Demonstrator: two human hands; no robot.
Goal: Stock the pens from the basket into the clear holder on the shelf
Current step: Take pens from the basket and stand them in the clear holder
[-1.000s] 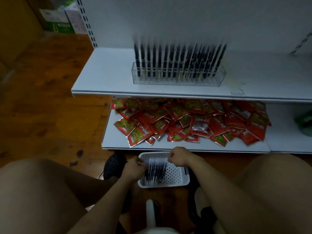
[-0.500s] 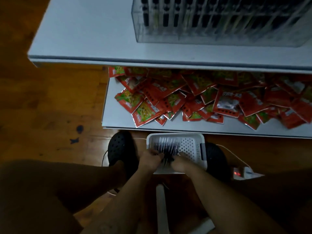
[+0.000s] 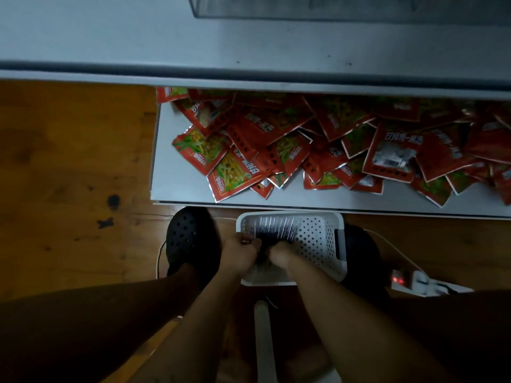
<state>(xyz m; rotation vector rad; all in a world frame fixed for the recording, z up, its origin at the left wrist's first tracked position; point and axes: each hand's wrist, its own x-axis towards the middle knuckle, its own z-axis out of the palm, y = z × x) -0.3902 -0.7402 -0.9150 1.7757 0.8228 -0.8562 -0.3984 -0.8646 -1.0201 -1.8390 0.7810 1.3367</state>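
left hand [image 3: 239,254] and right hand [image 3: 279,254] curl round pens [image 3: 276,230] inside the basket [image 3: 290,214]. loose bundle: one could slip free, lifting to the holder [image 3: 331,9] above the basket.

shelf edge [image 3: 249,78] overhangs packets [image 3: 276,139]; basket [image 3: 315,239] open-topped

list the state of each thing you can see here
pens, lying side by side in the basket
basket, upright, right part bare
left hand, at the pens, grip unclear
right hand, at the pens, grip unclear
clear holder, on the upper shelf, contents out of view
power strip, red light on
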